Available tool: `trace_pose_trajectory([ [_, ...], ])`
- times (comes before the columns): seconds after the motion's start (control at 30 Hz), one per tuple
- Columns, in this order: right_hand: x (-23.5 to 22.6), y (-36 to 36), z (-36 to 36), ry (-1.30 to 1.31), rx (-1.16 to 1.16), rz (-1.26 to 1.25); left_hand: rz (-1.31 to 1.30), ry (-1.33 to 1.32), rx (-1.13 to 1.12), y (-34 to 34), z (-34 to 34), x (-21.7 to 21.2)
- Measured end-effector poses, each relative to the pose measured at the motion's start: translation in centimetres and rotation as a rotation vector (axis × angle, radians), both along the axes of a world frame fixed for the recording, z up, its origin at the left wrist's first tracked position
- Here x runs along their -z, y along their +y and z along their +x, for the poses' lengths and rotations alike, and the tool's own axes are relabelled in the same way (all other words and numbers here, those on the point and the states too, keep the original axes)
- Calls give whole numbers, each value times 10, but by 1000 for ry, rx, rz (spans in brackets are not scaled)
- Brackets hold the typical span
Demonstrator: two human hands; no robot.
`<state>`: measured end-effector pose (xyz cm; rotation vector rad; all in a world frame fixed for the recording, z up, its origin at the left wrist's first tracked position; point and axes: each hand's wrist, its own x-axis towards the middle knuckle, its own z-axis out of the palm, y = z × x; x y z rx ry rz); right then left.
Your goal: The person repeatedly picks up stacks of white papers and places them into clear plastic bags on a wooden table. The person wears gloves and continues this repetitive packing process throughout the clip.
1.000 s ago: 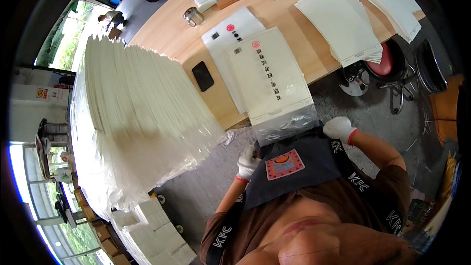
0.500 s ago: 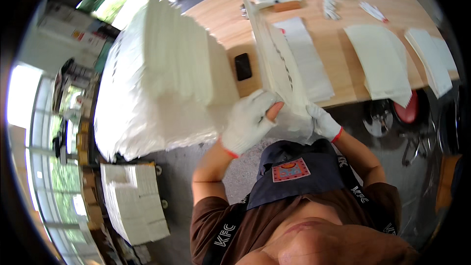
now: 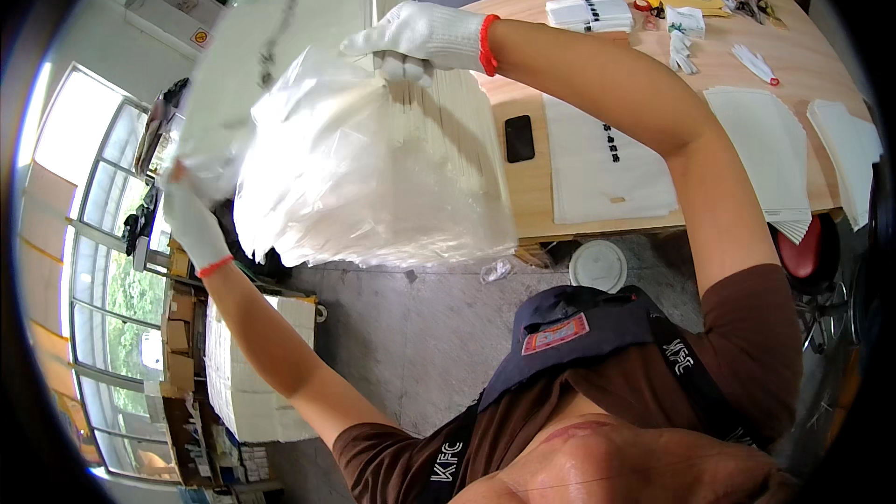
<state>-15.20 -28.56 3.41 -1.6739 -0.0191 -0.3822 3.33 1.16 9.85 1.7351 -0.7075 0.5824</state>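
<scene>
A flat white sheet (image 3: pixel 229 84) with a column of black print, bag-like in shape, is held up at the left side of a tall stack. My left hand (image 3: pixel 193 219), in a white knitted glove with a red cuff, is closed at its lower left edge; the fingertips are partly hidden. My right hand (image 3: pixel 420 40), gloved the same way, reaches across with fingers curled at the sheet's right edge, over the stack. Below it, loose clear plastic (image 3: pixel 317 177) drapes the front of the stack of white sheets (image 3: pixel 457 149).
Right of the stack lie a black phone (image 3: pixel 519 138) and a printed white sheet (image 3: pixel 597 187) on the wooden table (image 3: pixel 537 210). Further right are fanned white sheets (image 3: pixel 761 149) and a spare glove (image 3: pixel 754 65). A white round lid (image 3: pixel 597 266) and a red stool (image 3: pixel 805 247) stand below the table edge.
Both hands have moved left from the table beside the phone to the stack. The sheet they held upright there is gone from that spot; a printed sheet lies flat, and another is held at the stack.
</scene>
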Motion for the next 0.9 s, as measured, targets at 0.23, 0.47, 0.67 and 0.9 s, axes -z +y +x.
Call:
trace_pose_trajectory([
  [0.23, 52, -8, -54, -24, -82, -58, -265, -101, -293, 33, -12, 207],
  [0.47, 305, 19, -185, 418, 193, 608, 493, 247, 752, -53, -141, 537],
  [0.67, 398, 64, -279, 632, 568, 714, 849, -148, 783, -251, -230, 480],
  [0.9, 390, 60, -294, 552, 742, 728, 1164, 182, 937, -326, -215, 493],
])
